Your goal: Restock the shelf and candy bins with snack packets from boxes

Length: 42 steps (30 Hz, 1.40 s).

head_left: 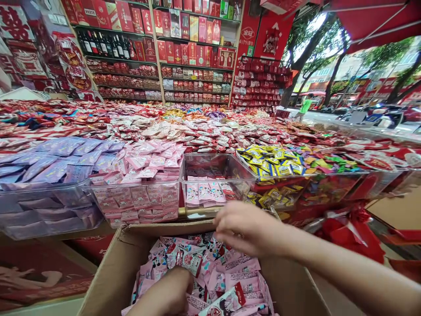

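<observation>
An open cardboard box stands in front of me, filled with small pink candy packets. Some packets carry cartoon prints and red double-happiness marks. My left hand reaches down among them, its fingertips hidden. Over the box's far edge is my right hand, bent at the fingers and smeared by motion; whether anything is in it does not show. Just beyond it sits a clear plastic bin, partly filled, with pink packets standing in a row at its front.
Left of that bin are heaped pink packets and purple packets. Yellow-and-blue packets lie to the right. Red packets spread behind. Shelves of boxes and bottles line the back; a person in green is outside.
</observation>
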Available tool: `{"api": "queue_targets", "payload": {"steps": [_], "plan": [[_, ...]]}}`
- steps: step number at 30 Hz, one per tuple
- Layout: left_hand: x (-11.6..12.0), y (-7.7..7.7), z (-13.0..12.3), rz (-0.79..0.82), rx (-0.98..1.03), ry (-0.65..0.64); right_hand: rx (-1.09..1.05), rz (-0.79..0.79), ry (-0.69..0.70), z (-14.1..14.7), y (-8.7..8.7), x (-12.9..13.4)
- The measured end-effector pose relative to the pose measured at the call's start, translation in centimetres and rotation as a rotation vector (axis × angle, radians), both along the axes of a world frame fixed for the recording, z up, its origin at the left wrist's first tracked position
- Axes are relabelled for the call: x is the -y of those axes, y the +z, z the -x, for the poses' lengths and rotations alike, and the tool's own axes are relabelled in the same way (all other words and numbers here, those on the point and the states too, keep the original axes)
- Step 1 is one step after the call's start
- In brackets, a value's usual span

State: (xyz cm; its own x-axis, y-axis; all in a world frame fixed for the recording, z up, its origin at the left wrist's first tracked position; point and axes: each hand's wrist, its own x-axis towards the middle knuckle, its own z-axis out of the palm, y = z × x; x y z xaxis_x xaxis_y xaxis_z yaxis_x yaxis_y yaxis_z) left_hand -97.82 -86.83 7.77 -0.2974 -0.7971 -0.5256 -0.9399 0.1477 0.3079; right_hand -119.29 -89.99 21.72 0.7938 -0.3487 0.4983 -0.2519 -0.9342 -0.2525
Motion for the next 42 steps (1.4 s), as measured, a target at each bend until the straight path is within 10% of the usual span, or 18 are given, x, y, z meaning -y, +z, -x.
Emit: {"api": "queue_targets", "payload": {"steps": [7,18,22,27,37,42], "plan": [[1.1,3.3,-0.1,0.134,-0.446,0.049,-0.198,-0.455,-0.232,1.5,-10.1,-1.1],[1.0,4.9,1.8,0.092,-1.071,0.57,0.134,-0.97,-0.284,1.2,-10.2,0.2],[0.7,5.3,2.2,-0.116,-1.236,0.747,0.266,-0.75,-0.401,1.5,-10.1,-0.3],[0.2,5.9,2.5,-0.324,-1.385,0.84,0.161,-0.208,-0.2,2.2,-9.5,-1.6],[0.1,6.2,2.9,-0.105,-1.393,0.689,0.448,-0.77,-0.337,2.2,-10.3,-1.1],[0.1,6.3,2.9,-0.131,-1.378,0.761,0.253,-0.396,-0.24,3.1,-9.4,-1.2]]}}
